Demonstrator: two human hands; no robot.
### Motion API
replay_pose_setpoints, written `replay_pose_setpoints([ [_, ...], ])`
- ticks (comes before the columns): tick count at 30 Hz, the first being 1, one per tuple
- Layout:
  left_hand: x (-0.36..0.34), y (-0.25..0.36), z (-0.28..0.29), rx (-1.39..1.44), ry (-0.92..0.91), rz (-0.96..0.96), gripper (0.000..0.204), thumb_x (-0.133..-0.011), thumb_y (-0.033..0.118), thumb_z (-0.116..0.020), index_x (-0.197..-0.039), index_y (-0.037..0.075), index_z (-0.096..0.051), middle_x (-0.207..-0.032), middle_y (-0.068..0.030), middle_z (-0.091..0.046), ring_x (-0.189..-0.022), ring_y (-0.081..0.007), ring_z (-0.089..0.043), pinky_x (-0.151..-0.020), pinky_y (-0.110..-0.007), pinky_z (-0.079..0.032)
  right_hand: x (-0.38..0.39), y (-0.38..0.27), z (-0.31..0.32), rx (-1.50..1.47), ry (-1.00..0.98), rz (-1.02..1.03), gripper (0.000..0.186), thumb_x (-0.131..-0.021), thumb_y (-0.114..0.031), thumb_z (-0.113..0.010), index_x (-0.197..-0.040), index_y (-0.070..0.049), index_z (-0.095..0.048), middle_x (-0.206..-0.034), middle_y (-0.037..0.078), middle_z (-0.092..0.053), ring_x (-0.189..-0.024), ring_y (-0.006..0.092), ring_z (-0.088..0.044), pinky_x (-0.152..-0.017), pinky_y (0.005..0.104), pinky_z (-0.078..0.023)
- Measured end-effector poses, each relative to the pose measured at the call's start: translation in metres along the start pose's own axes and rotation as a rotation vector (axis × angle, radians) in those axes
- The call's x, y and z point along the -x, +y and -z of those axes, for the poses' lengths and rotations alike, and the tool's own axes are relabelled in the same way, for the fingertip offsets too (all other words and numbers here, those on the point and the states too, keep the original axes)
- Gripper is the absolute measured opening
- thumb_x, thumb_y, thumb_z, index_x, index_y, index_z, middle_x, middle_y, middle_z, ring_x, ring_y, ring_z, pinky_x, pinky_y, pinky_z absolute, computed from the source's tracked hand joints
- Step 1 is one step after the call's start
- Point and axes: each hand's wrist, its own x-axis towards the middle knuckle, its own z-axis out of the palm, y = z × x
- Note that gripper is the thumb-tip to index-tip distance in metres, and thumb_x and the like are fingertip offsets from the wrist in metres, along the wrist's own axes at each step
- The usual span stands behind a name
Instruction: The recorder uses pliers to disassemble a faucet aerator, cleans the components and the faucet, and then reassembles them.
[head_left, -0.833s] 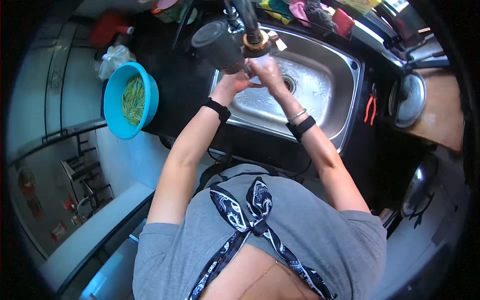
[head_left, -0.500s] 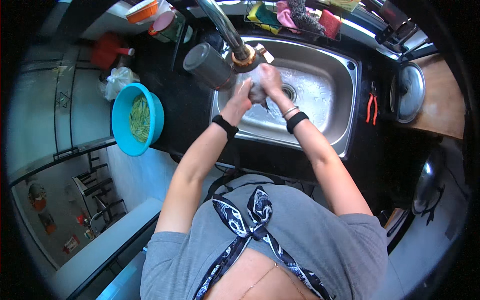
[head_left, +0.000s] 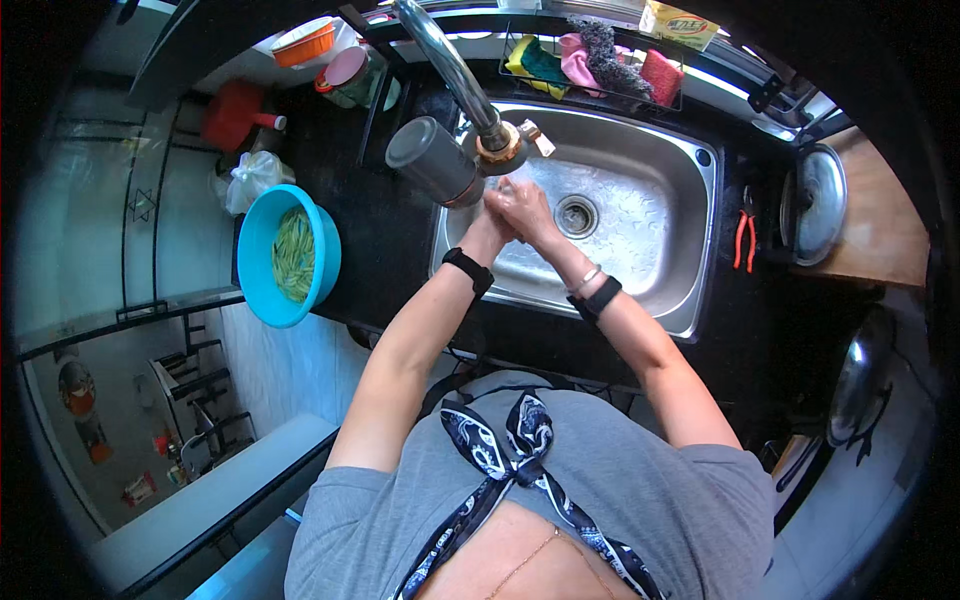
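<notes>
Over the left side of the steel sink [head_left: 640, 250], right under the tap [head_left: 500, 150], my two hands are pressed together. My right hand [head_left: 527, 208] is closed, its fingers curled over the top of my left hand [head_left: 490, 226]. The fingers of my left hand are covered, so their state does not show. Whatever lies between the palms, if anything, is hidden. A grey cylinder [head_left: 430, 160] juts out from the tap's left side, just above my left hand. The round drain [head_left: 576, 216] sits to the right of my hands.
A blue basin [head_left: 330, 255] with green pods stands on the left of the black counter, near a white plastic bag [head_left: 258, 178]. Red-handled pliers [head_left: 745, 240] and a pot lid [head_left: 822, 205] lie to the right. Behind the sink, a wire rack holds sponges [head_left: 540, 62] and cloths.
Half a second ago a wet greyish thing showed between my hands; now it is out of sight. My right hand has closed over my left. The whole view has shifted slightly.
</notes>
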Motion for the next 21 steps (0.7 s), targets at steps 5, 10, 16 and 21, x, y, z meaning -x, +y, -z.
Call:
replay_pose_setpoints([
  [5,0.004,-0.005,0.025,-0.286,-0.193,-0.180,0.016,-0.086,0.014,-0.048,-0.096,0.004,-0.055,-0.092,-0.0042,-0.059,-0.081,-0.0176,-0.058,-0.074,-0.033,-0.048,-0.036,0.049,0.012,0.113,0.165,-0.118,0.037,-0.082,-0.038,-0.048,-0.084,-0.003,-0.060,-0.080,0.021,-0.059,-0.074,0.0383,-0.056,-0.064,0.0433,-0.044],
  [10,0.032,0.001,0.028,-0.464,-0.331,-0.212,0.031,-0.083,0.011,-0.054,-0.112,0.006,-0.048,-0.107,-0.0060,-0.054,-0.093,-0.0173,-0.054,-0.081,-0.037,-0.044,-0.046,0.109,0.020,-0.656,0.194,-0.548,0.039,-0.091,-0.035,-0.037,-0.086,-0.004,-0.060,-0.081,0.009,-0.061,-0.076,0.0199,-0.055,-0.069,0.0363,-0.045],
  [16,0.010,-0.013,0.069,-1.101,-0.244,-0.514,0.096,-0.066,0.013,-0.073,-0.138,0.018,-0.010,-0.135,-0.0076,-0.026,-0.123,-0.0280,-0.027,-0.087,-0.056,-0.031,-0.017,0.017,0.008,-0.937,-0.387,-0.612,0.019,-0.086,-0.015,-0.047,-0.100,-0.004,-0.055,-0.089,0.008,-0.059,-0.076,0.0174,-0.058,-0.069,0.0329,-0.050],
  [21,0.027,-0.013,0.046,-0.478,-0.048,-0.039,0.036,-0.082,0.012,-0.044,-0.118,0.012,-0.039,-0.114,-0.0081,-0.046,-0.104,-0.0264,-0.047,-0.077,-0.055,-0.044,-0.035,0.023,0.046,-0.746,-0.481,-0.349,0.020,-0.077,-0.006,-0.049,-0.096,-0.004,-0.057,-0.083,0.004,-0.059,-0.070,0.0128,-0.056,-0.059,0.0314,-0.046],
])
